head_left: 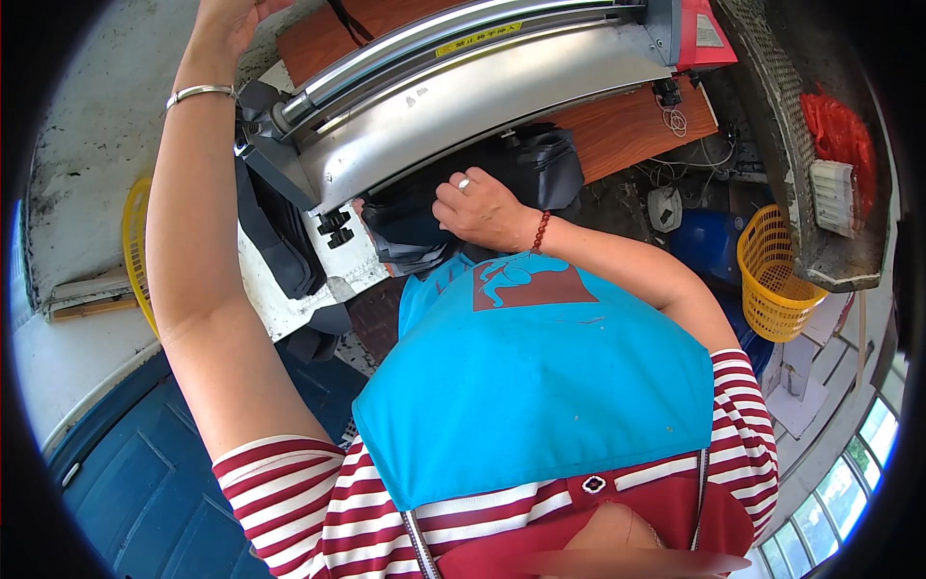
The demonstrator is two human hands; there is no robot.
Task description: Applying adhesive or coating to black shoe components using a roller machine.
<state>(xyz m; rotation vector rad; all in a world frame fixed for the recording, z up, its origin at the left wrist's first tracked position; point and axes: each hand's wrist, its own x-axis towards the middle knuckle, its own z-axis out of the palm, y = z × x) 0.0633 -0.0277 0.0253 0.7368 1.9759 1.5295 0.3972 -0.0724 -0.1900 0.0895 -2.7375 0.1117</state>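
Fingers of the right hand point(482, 207) pinch dark fabric point(526, 164) under the machine's point(482, 92) yellow label strip point(477, 39); left hand's point(227, 19) grip is unclear.

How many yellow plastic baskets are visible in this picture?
2. One yellow plastic mesh basket stands at the right, below the grey metal shelf. The other yellow basket shows only its rim at the left, behind the raised left forearm. More may be hidden.

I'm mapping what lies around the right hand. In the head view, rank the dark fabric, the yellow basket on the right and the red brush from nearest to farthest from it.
1. Dark fabric: under the right hand, touching it.
2. Yellow basket: off to the right, lower down.
3. Red brush: far right, on the grey ledge.
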